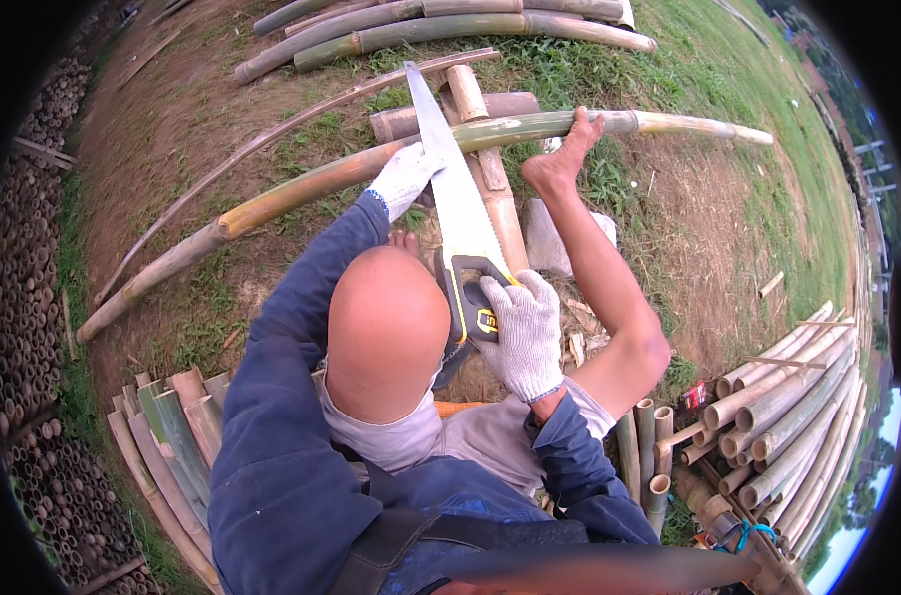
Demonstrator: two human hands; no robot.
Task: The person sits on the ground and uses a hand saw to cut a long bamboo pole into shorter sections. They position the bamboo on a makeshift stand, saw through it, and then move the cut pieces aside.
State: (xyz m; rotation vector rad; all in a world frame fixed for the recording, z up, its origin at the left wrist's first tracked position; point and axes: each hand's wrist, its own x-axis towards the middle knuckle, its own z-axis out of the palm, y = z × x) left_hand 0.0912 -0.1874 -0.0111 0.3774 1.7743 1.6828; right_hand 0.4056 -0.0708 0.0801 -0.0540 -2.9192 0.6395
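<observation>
A long green-and-tan bamboo pole lies crosswise in front of me. My left hand, in a white knit glove, grips it just left of a handsaw, with its fingertips close to the blade. In a matching glove, my right hand is closed around the saw's black-and-yellow handle. The blade points away from me and crosses over the pole, its toothed edge to the right. Whether the teeth have entered the bamboo cannot be made out. My bare foot presses on the pole to the right.
Shorter bamboo pieces lie under the pole as a support. A thin bamboo strip curves beyond it. More poles lie at the far side, with bamboo stacks at right and cut bamboo at left. A pale sack-like lump sits nearby.
</observation>
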